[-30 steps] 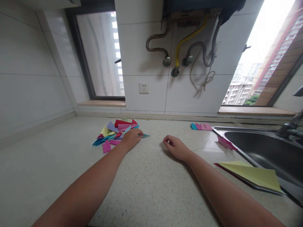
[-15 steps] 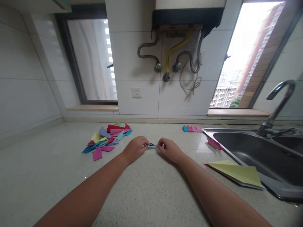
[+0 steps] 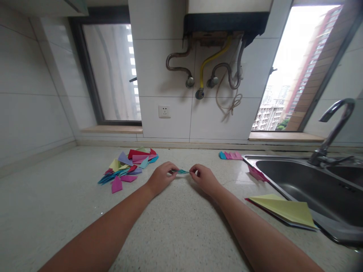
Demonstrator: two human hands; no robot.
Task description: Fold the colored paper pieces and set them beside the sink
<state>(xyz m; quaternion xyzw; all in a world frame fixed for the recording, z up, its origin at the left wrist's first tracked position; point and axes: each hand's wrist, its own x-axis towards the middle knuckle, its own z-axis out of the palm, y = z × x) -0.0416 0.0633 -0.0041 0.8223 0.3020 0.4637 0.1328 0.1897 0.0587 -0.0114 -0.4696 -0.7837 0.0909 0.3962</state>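
— What's pinched there?
— A small folded teal paper piece (image 3: 181,172), flat and pointed, held between left hand (image 3: 161,176) and right hand (image 3: 204,178), fingertips closed on its ends.
— And the loose coloured paper triangles (image 3: 129,165)?
— At ten o'clock, on the speckled counter (image 3: 176,226).

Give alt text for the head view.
Left hand and right hand pinch a teal paper piece between them over a speckled counter. A pile of coloured paper pieces lies left; a steel sink and yellow-green sheet sit right.
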